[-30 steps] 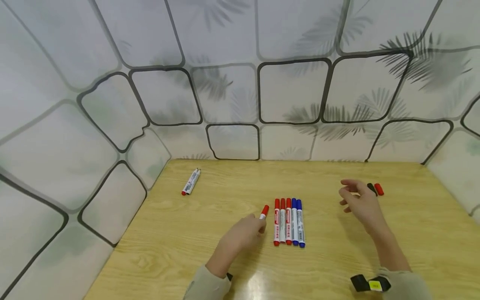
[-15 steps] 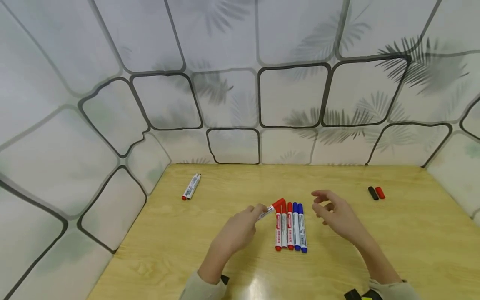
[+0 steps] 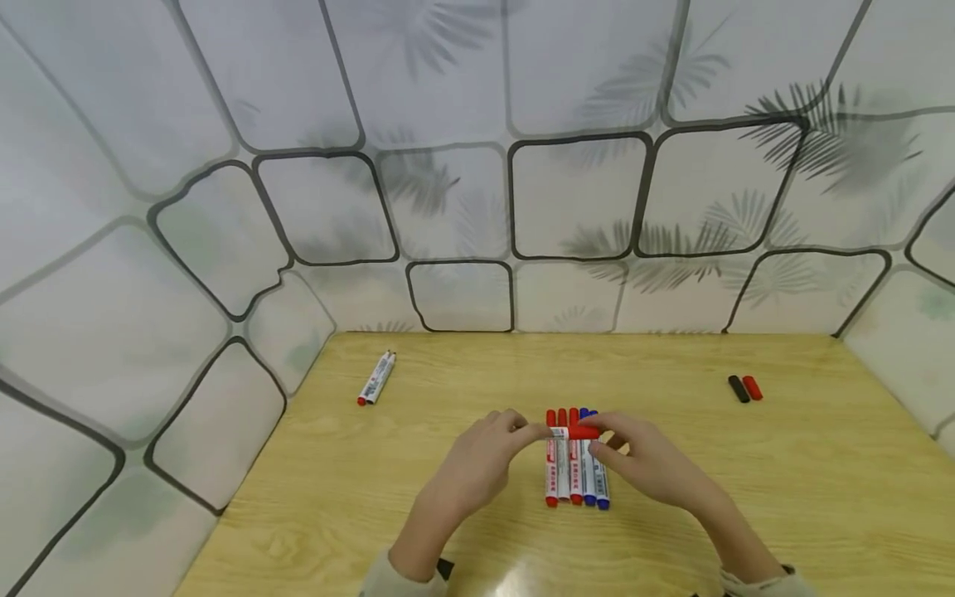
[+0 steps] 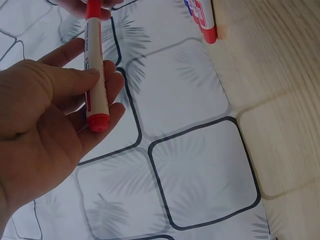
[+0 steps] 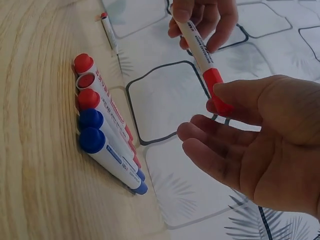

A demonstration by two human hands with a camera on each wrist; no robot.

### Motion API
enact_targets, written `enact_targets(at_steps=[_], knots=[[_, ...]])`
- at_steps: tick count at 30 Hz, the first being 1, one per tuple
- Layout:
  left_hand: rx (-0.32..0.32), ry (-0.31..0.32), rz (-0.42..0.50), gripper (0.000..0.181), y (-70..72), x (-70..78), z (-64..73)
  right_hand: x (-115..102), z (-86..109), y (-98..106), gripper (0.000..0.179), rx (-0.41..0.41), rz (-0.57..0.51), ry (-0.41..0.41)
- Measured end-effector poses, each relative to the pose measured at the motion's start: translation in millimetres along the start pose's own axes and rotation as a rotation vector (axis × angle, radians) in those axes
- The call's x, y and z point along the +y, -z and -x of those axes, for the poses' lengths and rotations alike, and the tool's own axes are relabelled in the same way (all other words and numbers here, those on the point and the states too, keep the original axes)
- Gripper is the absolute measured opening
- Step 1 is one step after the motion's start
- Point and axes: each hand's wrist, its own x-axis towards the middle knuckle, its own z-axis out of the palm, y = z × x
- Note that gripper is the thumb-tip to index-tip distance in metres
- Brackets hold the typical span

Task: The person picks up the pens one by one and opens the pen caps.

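A white marker with a red cap is held level between both hands, above a row of markers. My left hand grips its white barrel, thumb on top and fingers beneath. On the other end, my right hand pinches the red cap between thumb and index finger, its other fingers loosely bent, as the right wrist view shows. Below lies the row of capped markers, side by side: three red ones on the left, two blue ones on the right.
Two white markers with thin dark tips lie together at the far left of the wooden table. A black cap and a red cap lie at the far right. A patterned backdrop rises behind the table.
My left hand has lifted the red marker and brought it right, turning it crosswise over the row. My right hand has come left from near the loose caps and taken hold of its cap.
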Motion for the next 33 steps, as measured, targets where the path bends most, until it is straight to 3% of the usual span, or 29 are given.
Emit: enact_targets(at_steps=[4, 10, 15, 22, 27, 33], knots=[[0.032, -0.046, -0.039, 0.062, -0.6, 2.6, -0.6, -3.6, -1.2, -3.1, 0.029, -0.046, 0.037, 0.031], [0.067, -0.084, -0.161, 0.052, -2.0, 6.0, -0.9, -10.0, -2.3, -8.6, 0.021, -0.042, 0.06, 0.055], [0.121, -0.114, -0.272, 0.044, -7.0, 11.6, -0.6, -14.3, -0.9, -9.2, 0.019, -0.04, 0.065, 0.018], [0.167, -0.128, -0.352, 0.035, -10.5, 12.2, -7.5, -17.5, -2.3, -6.3, 0.021, -0.01, 0.124, 0.006], [0.155, -0.13, -0.385, 0.029, -11.4, 14.4, -6.7, -19.4, -1.4, -6.4, 0.021, -0.054, 0.12, -0.002], [0.099, -0.112, -0.42, 0.033, -14.5, 17.5, -5.0, -21.5, -0.8, -10.0, 0.024, -0.097, 0.163, -0.029]])
